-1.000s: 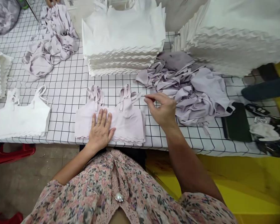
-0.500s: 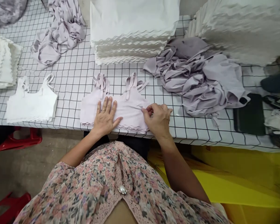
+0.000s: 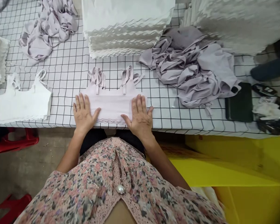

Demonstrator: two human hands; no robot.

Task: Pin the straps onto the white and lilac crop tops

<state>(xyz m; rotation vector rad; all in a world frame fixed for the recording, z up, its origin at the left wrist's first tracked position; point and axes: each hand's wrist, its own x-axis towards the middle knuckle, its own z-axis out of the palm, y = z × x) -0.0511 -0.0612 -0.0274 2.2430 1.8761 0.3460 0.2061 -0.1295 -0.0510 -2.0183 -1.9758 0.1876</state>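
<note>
A small stack of pale lilac strap tops [image 3: 112, 101] lies flat at the near edge of the grid-patterned table [image 3: 67, 77], straps pointing away from me. My left hand [image 3: 83, 113] rests flat on the stack's left end, fingers stretched out, a ring on one finger. My right hand [image 3: 140, 115] lies flat on the right end, fingers also spread. Neither hand grips anything.
A white strap top [image 3: 23, 104] lies at the left. A tall pile of folded white garments [image 3: 126, 28] stands behind, another [image 3: 242, 25] at the right. Loose lilac heaps sit at right [image 3: 191, 68] and far left [image 3: 44, 31]. A dark phone [image 3: 239, 102] lies right.
My right hand came from the loose lilac heap to the stack's right end and now lies flat. My left hand slid from the stack's middle to its left end.
</note>
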